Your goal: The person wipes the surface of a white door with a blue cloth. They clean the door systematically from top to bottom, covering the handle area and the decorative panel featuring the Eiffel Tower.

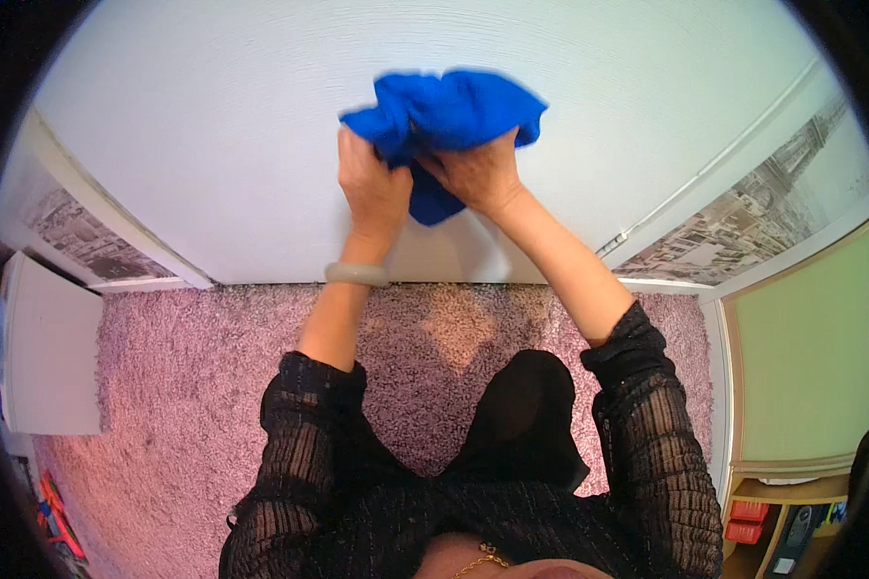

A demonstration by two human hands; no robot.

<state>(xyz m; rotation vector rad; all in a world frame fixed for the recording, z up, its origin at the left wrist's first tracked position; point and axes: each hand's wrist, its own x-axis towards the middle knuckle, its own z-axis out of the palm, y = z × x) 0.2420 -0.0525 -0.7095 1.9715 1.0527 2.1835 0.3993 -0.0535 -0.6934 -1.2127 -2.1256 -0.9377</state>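
Note:
A bright blue cloth (463, 105) is bunched up in front of a white door (224, 145). My left hand (373, 188) grips its left edge, the thumb toward the middle. On the right, my right hand (481, 170) is partly covered by the folds and holds the cloth from below. A darker corner of the cloth hangs down between the two hands. Whether the cloth touches the door I cannot tell. A pale bangle (357, 273) sits on my left wrist.
Purple-grey shaggy carpet (181, 376) lies under me. A white cabinet (54, 347) stands at the left. City-print wall panels flank the door, one (753, 210) at the right. Beyond a green panel (804, 347), a wooden shelf (789, 492) holds red boxes and a binder.

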